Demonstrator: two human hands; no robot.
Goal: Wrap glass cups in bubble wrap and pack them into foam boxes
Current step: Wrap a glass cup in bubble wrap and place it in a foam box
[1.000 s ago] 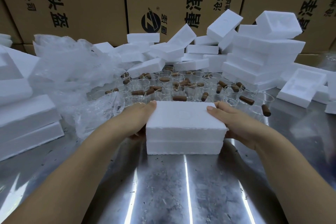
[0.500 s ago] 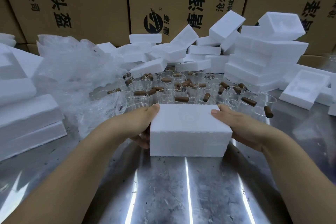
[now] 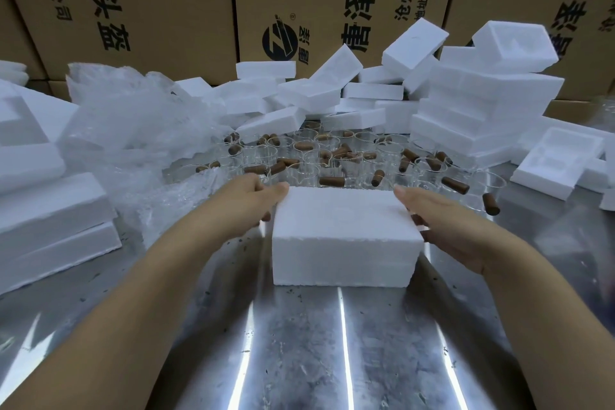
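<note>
Head view: the contents of the closed white rectangular foam box (image 3: 342,230) are hidden, and the lower fingers of both hands are partly concealed by its sides. The box lies on the shiny metal table (image 3: 299,343) and is gripped at its far corners between the left hand (image 3: 246,206) and the right hand (image 3: 446,226), thumbs on top. One box is held by two hands; the clear glass cups (image 3: 332,156) crowded behind it cannot be counted.

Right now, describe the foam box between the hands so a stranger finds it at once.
Start at the shiny metal table; nearer than the crowd of glass cups, one closed foam box stands alone. It is the only foam piece held between the left hand and right hand, clear of the foam heaps behind.
</note>
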